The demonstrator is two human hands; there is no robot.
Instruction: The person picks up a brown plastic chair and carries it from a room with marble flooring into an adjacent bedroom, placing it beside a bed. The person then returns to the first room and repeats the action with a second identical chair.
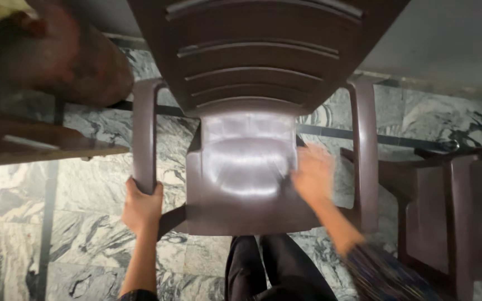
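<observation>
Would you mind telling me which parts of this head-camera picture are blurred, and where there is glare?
In the head view, the right hand is smeared by motion blur over the seat's edge; the left hand, closed on the brown chair's armrest, is fairly sharp. A broad pale sheen lies across the seat. The person at the upper left corner is soft and out of focus.
</observation>
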